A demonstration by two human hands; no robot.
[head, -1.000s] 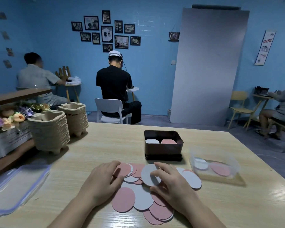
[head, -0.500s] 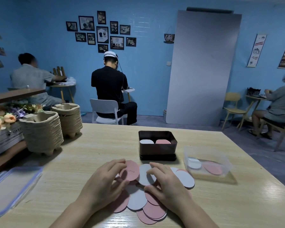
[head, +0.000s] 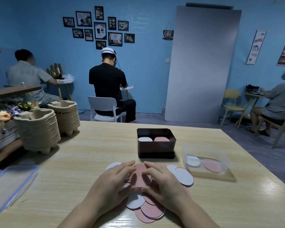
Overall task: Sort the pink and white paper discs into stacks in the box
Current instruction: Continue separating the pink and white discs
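A heap of pink and white paper discs [head: 183,176] lies on the table in front of me. My left hand [head: 112,183] and my right hand [head: 163,181] both rest on the heap, fingers curled around a pink disc [head: 139,176] held between them. Behind the heap stands a dark box [head: 155,146] holding a white stack [head: 145,139] on its left and a pink stack [head: 162,139] on its right. More discs, pink [head: 150,209] and white [head: 135,201], stick out below my hands.
A clear plastic tub [head: 206,160] with one white and one pink disc sits to the right. A clear lid [head: 8,183] lies at the left edge. Stacked pulp trays [head: 38,129] stand at the far left. Seated people work at other tables behind.
Both hands have come together over the heap's middle, closing on a pink disc. The white disc under my right fingers is no longer in sight. The camera has shifted slightly.
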